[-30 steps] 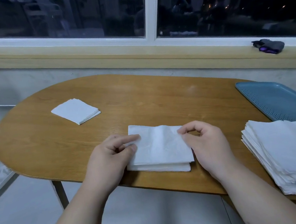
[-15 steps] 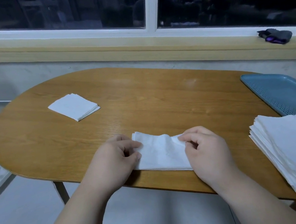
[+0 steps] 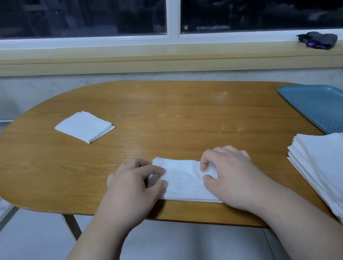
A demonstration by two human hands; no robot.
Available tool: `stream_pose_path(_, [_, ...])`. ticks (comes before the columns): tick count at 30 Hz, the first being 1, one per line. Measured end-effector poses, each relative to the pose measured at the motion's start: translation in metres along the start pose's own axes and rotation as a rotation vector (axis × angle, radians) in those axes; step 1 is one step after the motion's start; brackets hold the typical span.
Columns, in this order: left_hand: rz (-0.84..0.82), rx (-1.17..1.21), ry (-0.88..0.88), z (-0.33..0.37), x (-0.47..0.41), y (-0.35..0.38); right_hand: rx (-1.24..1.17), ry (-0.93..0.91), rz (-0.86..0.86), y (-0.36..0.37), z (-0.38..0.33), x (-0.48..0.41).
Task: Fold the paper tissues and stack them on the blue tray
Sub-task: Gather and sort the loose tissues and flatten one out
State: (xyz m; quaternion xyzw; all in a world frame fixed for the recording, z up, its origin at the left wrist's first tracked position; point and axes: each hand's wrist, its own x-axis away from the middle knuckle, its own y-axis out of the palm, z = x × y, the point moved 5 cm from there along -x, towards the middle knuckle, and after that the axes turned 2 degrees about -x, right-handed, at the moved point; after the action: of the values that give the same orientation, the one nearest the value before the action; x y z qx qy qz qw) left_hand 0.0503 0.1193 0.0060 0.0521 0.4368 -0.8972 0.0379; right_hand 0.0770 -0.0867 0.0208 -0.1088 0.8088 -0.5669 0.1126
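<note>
Your left hand [image 3: 133,189] and right hand [image 3: 234,178] each pinch one end of the folded tissue [image 3: 183,179], lower centre of the frame, on the surface [image 3: 165,119].

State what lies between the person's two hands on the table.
A white tissue lies on the table between the left hand and the right hand; each hand grips one end. The head view shows this.
</note>
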Motion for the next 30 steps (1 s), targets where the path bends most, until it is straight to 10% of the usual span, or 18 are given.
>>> stream_pose_path(30, [0.141, -0.047, 0.167, 0.083, 0.052, 0.049, -0.136, 0.192, -0.045, -0.037, 0.046, 0.112])
